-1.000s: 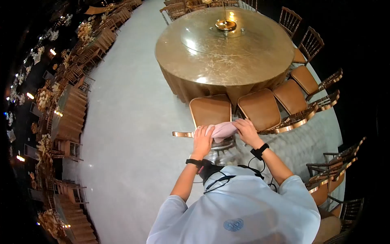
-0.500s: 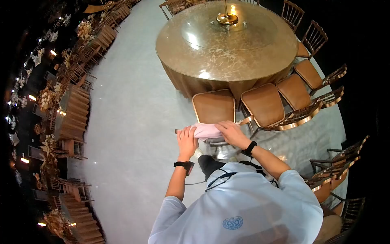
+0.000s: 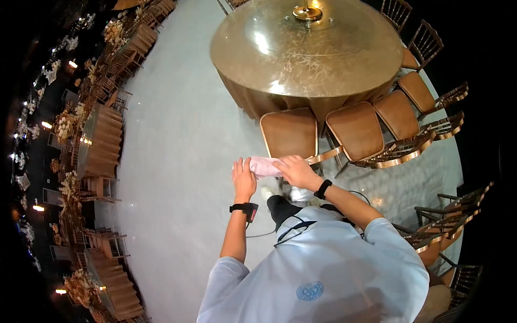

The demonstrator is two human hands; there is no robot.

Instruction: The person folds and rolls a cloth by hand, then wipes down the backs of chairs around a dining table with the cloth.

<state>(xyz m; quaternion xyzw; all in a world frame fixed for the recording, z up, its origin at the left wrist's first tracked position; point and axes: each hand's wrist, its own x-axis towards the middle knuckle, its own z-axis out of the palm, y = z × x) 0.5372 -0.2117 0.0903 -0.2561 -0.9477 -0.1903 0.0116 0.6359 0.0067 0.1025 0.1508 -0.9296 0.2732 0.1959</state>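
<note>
Looking down at a pink cloth [image 3: 264, 167], gripped at its left end by the left hand [image 3: 244, 179] and at its right end by the right hand [image 3: 299, 172]. Held in line with a golden chair rail [image 3: 327, 155], bare to the right. Placed behind a brown chair seat [image 3: 289, 134], near a round table [image 3: 307, 81] with a glossy top.

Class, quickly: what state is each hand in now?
Left hand: closed on the pink cloth.
Right hand: closed on the pink cloth too.
</note>
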